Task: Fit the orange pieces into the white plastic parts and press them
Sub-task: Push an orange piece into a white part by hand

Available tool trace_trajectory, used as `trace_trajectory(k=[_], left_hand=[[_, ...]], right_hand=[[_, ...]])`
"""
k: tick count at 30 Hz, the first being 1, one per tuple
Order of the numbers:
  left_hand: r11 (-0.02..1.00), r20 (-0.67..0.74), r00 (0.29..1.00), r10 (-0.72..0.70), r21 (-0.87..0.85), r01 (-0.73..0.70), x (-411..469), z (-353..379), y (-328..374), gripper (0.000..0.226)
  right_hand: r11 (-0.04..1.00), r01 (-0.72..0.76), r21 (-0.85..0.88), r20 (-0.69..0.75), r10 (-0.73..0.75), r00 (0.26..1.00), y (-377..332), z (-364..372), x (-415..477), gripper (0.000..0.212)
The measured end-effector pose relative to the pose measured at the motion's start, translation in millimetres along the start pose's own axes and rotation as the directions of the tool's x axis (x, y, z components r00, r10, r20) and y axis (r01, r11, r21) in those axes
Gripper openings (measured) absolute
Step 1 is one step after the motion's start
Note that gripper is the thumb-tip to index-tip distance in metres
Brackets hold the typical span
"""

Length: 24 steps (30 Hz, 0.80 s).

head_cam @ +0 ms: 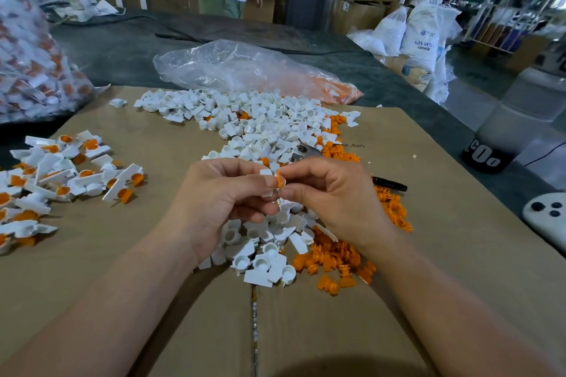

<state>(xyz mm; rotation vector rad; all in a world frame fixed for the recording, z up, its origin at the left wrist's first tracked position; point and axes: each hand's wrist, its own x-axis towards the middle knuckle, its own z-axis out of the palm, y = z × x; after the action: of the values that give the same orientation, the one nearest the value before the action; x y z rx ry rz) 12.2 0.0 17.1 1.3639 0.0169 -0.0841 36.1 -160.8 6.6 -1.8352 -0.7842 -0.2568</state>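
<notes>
Held white part mostly hidden by fingers, filled bag cropped at left edge

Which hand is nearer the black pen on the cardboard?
Right. The right hand, pinching an orange piece, is just beside the black pen; the left hand, holding a white part, lies beyond it, farther from the pen.

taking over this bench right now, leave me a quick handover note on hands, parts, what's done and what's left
Left hand: its grip pinches one small white plastic part above the brown cardboard sheet.
Right hand: pinches a small orange plastic piece against that part; whether it is fully seated cannot be told.
Done: a heap of fitted white-and-orange parts lies on the left of the cardboard.
Left: the pile of loose white parts in the middle and the loose orange pieces to its right.
</notes>
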Motion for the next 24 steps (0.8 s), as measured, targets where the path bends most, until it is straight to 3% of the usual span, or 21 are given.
trace_trajectory(k=[10, 17, 24], left_hand=[[1.000, 0.001, 1.000, -0.010, -0.004, 0.010, 1.4, -1.1, -0.9, 0.014], [1.000, -0.003, 1.000, -0.006, 0.013, 0.006, 0.2, 0.4, -1.0, 0.019], [1.000, -0.008, 1.000, 0.003, 0.014, -0.002, -0.2, 1.6, -2.2, 0.018]], right_hand=[[0.999, -0.012, 0.043, 0.013, 0.012, 1.000, -1.1, 1.4, 0.0, 0.031], [0.997, 0.017, -0.074, -0.037, -0.020, 0.999, -1.2, 0.5, -0.3, 0.030], [1.000, 0.008, -0.018, 0.001, -0.008, 1.000, -3.0, -1.0, -0.7, 0.034]])
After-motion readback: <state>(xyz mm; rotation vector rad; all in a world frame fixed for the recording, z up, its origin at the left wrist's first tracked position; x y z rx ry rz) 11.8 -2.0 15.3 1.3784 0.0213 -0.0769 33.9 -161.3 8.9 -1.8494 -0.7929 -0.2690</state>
